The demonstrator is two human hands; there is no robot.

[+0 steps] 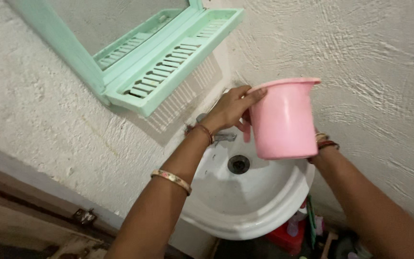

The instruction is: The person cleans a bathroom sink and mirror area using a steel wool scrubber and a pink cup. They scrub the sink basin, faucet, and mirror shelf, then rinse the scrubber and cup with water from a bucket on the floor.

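A: What fills most of the frame?
B: Rough white plaster walls [360,57] meeting in a corner, with a mint-green mirror frame and slotted shelf [168,62] at the upper left. Below centre sits a white corner basin [264,211], its dark drain [238,164] near the middle.

A: And the pink thing?
B: A pink plastic mug [283,122], right of centre, held in the air above the basin. Its long axis runs nearly upright, tipped a little; the open mouth points up and slightly right, the base down toward the basin.

A: How are the hands?
B: The left hand [228,112] has its fingers closed on the mug's rim at the left edge. The right hand [318,144] is mostly hidden behind the mug, only the wrist with bangles showing; I cannot tell its grip.

A: Anything smaller?
B: A metal tap [224,137] just under the left hand, and red clutter [288,237] below the basin
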